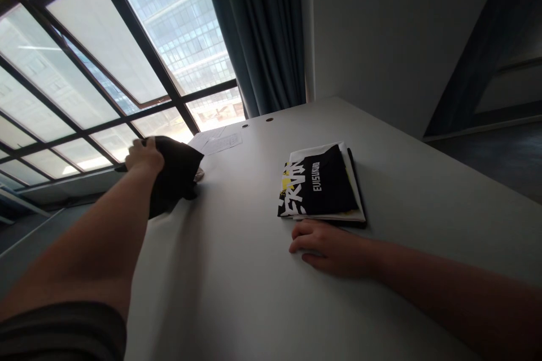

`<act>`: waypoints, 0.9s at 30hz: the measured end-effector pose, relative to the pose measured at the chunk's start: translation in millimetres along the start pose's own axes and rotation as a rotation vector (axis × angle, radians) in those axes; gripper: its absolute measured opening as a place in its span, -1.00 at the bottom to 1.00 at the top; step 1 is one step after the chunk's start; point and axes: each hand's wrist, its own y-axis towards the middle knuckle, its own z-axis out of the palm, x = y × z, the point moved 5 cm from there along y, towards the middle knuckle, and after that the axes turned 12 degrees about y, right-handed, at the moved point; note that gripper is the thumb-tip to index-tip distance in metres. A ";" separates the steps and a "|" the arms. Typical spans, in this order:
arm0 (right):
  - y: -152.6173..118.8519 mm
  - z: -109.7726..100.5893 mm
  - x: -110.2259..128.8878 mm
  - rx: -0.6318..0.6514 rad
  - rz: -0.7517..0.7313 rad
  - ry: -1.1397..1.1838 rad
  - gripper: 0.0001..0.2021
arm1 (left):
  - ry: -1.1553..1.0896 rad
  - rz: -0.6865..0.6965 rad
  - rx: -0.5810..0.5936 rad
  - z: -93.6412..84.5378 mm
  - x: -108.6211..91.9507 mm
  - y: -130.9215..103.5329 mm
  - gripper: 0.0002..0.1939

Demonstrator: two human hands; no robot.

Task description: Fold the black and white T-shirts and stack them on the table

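My left hand [144, 155] is closed on a black cloth garment [175, 172] at the table's left edge. The cloth hangs partly over that edge, and I cannot make out its exact kind. A small pale-pink bit shows behind its right side. My right hand [328, 245] rests on the white table [245, 271], fingers apart and holding nothing. Just beyond its fingertips lies a stack of folded clothes [326, 183]. The top piece is black with white lettering and a yellow patch; white and black layers show beneath it.
Printed paper sheets [222, 142] lie at the table's far left corner, near two round cable holes [270, 119]. Behind stand a dark blue curtain [262, 34] and large framed windows [105, 45]. A wall [381, 28] rises behind the table on the right.
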 end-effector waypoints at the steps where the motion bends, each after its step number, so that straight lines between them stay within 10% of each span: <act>1: 0.0 -0.4 0.2 -0.005 -0.004 0.002 -0.68 | 0.001 -0.006 0.063 25.1 -4.4 -15.8 -0.28; 5: -0.8 -1.8 0.9 -0.015 -0.019 0.001 -0.70 | -0.012 -0.094 0.269 115.7 -12.3 -87.8 -0.33; 8: -1.7 -2.3 0.1 -0.014 -0.020 0.000 -0.70 | -0.055 -0.183 0.269 143.3 -5.8 -122.5 -0.31; 13: -1.0 -1.8 -2.4 0.003 -0.014 -0.019 -0.73 | -0.085 0.153 -0.012 108.4 -43.1 -147.2 -0.42; 21: -1.5 -2.0 7.3 -0.011 -0.099 -0.110 -0.91 | -0.787 1.009 0.215 37.6 -207.8 -266.8 -0.62; 27: -3.9 -12.4 22.0 -0.183 -0.208 -0.346 -0.73 | -0.846 1.017 0.208 31.2 -224.9 -288.6 -0.75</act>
